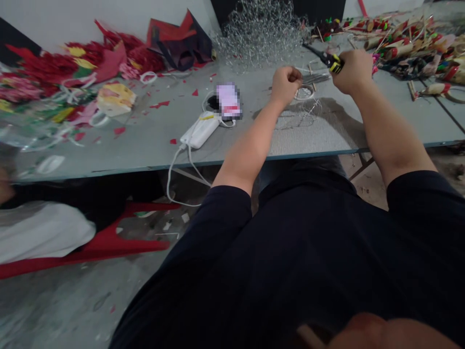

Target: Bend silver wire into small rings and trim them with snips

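Note:
My right hand (354,71) is closed around the handles of black-and-yellow pliers (330,61), whose dark jaws point away to the upper left. To its left, my left hand (285,87) is closed in a pinch above the table; whatever is between its fingertips is too small to make out. A white ring (304,93) lies just beside the left hand. Between my hands is a bundle of thin straight wires (317,77). Nearer to me, a bent piece of thin wire (313,109) shows over the grey tabletop. Behind my hands rises a large tangle of silvery wire (259,36).
On the grey table (145,145), a phone (228,101) and a white power bank (199,130) with a hanging cable are at left. Red paper flowers (87,53) and scraps lie farther left; bamboo pieces (399,48) fill the right. Another person sits at left on a red chair (119,245).

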`<state>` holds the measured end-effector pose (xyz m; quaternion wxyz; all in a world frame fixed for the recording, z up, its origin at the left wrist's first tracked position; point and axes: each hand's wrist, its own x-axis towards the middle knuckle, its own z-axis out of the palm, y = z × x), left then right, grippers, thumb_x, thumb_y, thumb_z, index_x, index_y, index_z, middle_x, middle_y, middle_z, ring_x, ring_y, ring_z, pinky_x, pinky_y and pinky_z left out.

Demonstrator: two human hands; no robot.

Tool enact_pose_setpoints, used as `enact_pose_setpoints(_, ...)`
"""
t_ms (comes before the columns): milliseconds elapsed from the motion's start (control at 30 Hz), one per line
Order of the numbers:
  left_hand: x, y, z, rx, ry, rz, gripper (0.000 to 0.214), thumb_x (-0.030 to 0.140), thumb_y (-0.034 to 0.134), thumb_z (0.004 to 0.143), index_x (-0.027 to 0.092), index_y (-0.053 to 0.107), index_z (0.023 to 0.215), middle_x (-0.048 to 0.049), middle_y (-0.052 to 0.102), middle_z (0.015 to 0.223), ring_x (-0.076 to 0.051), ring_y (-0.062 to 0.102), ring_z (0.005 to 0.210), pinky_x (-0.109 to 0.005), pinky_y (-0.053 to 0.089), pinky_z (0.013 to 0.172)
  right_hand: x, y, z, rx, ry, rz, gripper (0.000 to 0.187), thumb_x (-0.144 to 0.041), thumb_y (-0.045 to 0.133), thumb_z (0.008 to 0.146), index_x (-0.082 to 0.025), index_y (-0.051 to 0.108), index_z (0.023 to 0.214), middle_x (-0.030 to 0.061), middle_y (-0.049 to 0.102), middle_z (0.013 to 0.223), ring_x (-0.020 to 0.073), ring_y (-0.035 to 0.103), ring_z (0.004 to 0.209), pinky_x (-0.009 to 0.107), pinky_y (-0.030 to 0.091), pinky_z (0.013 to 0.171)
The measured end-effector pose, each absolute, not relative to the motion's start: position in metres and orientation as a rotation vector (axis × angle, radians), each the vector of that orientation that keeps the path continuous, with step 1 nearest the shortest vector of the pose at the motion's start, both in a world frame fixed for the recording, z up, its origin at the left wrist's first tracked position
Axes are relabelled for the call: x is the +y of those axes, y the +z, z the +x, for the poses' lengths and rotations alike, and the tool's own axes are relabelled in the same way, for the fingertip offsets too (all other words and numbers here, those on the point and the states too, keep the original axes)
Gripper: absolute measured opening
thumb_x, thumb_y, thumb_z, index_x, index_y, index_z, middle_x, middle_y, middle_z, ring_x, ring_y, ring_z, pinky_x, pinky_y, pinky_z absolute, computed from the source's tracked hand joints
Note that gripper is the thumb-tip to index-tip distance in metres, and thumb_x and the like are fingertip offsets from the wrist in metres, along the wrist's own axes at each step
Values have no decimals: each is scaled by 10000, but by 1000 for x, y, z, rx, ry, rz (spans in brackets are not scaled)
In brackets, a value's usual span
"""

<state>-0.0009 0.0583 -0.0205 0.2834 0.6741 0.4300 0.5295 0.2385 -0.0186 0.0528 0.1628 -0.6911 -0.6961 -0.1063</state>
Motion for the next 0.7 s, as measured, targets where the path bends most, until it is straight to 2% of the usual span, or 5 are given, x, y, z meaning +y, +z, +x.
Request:
enact_pose_setpoints(167, 51, -13, 5, 1120, 1443, 1707, 378, 249, 909, 763, 387, 587, 622, 28, 719, 679, -350, 810, 950, -568, 706, 960, -25, 54, 238, -1928, -165, -2036, 400, -345, 875, 1283, -85, 912, 1585, 258, 859, 1530, 473, 805, 1520, 585, 669, 1270)
enact_pose_setpoints(333, 38, -7, 4, 1055, 1406, 1757, 344, 374, 880, 715, 416, 547, 640, 4, 707, 696, -404, 814, 1059, -639, 673, 995, -19, 47, 241, -1946, -76, -2013, 403, -308, 863, 1314, -60, 872, 1631, 282, 842, 1545, 439, 794, 1536, 541, 647, 1277)
enact_pose_setpoints(567, 35, -5, -6, 1227, 1457, 1834, 322, 257, 852, 747, 418, 590, 650, -23, 778, 809, -437, 788, 1133, -641, 606, 1153, -12, 39, 241, -2062, -113, -1958, 394, -324, 913, 1260, -59, 913, 1553, 244, 883, 1454, 431, 850, 1410, 500, 669, 1164)
enact_pose_setpoints(700, 18, 3, -17, 1350, 1307, 1923, 391, 157, 850, 735, 397, 567, 614, -58, 724, 738, -476, 756, 1218, -656, 553, 1226, -13, 39, 239, -2043, -81, -1955, 400, -292, 915, 1255, -54, 913, 1578, 258, 882, 1455, 446, 855, 1425, 499, 680, 1156)
